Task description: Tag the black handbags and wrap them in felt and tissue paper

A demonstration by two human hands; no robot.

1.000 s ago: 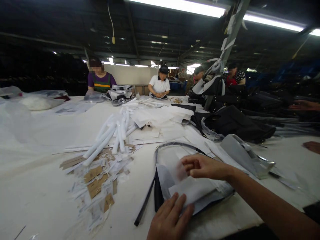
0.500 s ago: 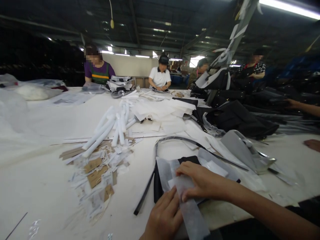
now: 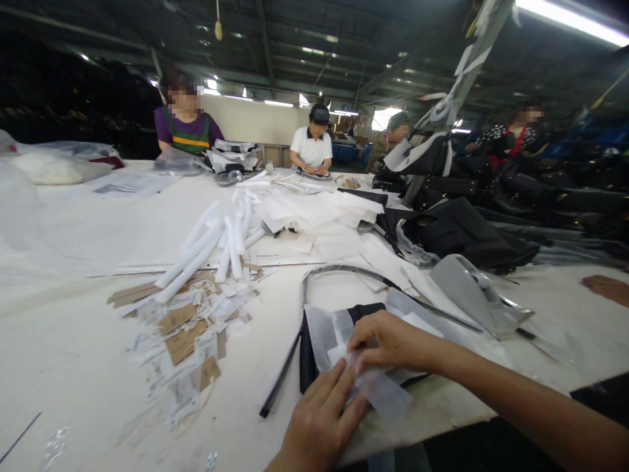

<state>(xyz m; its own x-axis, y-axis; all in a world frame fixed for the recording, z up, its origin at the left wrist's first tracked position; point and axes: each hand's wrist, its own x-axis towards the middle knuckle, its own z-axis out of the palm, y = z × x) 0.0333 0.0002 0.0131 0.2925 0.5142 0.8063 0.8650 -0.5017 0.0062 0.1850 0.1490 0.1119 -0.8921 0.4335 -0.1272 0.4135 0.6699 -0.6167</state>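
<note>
A black bag (image 3: 307,357) lies on the table in front of me, partly covered by translucent white wrapping paper (image 3: 319,334). Over its near side is a loose strip of wrapping paper (image 3: 390,396), crumpled between my hands. My right hand (image 3: 393,341) pinches the strip's upper part between thumb and bent fingers. Close below it, my left hand (image 3: 327,410) has its fingertips and thumb on the strip's left edge. A dark strap (image 3: 281,373) in clear film arches around the bag, its end on the table.
To the left lie brown tags (image 3: 185,342) with strings and small packets, below white foam tubes (image 3: 194,262). Paper sheets (image 3: 319,213) and black bags (image 3: 462,229) pile up beyond. A co-worker's hand (image 3: 607,286) rests at right; other people work across the table.
The strip, earlier hanging long and straight toward me, is now bunched and folded upward. My hands have come closer together. The view has shifted slightly.
</note>
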